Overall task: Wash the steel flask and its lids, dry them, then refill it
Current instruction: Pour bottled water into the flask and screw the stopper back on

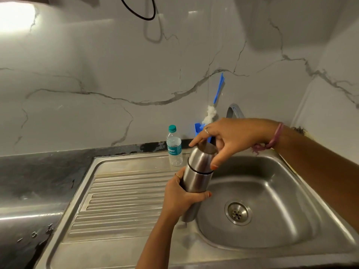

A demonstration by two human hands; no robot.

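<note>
Left hand grasps the steel flask body over the sink; right hand pinches its steel lid.

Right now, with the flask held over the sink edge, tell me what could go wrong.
1. The left hand alone grips the steel flask, tilted above the sink rim; a slip while twisting could drop it into the basin.
2. The right hand holds the outer lid only by its fingertips, so the lid may slip free once loosened.
3. The plastic water bottle stands close behind and could get knocked over.
</note>
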